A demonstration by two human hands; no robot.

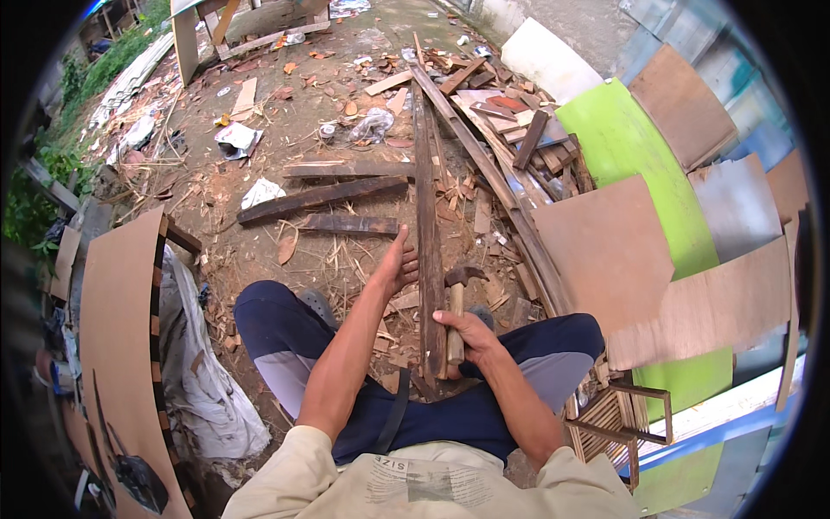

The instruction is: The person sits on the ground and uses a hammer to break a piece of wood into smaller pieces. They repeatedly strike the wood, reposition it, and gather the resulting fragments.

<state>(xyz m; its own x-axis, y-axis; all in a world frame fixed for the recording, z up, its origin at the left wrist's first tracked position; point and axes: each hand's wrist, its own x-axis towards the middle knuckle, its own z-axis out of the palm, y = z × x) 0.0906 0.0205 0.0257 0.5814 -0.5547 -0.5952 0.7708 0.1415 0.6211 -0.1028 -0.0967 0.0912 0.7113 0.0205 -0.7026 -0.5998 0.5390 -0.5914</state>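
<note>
A long dark wooden plank (425, 199) runs away from me between my knees, its near end close to my lap. My right hand (474, 337) is closed around the wooden handle of a claw hammer (456, 298), held upright just right of the plank with its dark metal head pointing away. On the plank's left side my left hand (397, 265) is spread with fingers extended; whether it touches the wood I cannot tell. Left of the plank lie a dark beam (324, 200), a shorter beam (350, 224) and another beam (350, 169).
A heap of scrap wood (527, 130) lies ahead to the right, with long boards beside it. Brown plywood sheets (605, 251) and a lime-green panel (644, 164) lean at the right. A curved brown board (117, 337) and white sacking (203, 363) are at my left. Wood chips litter the ground.
</note>
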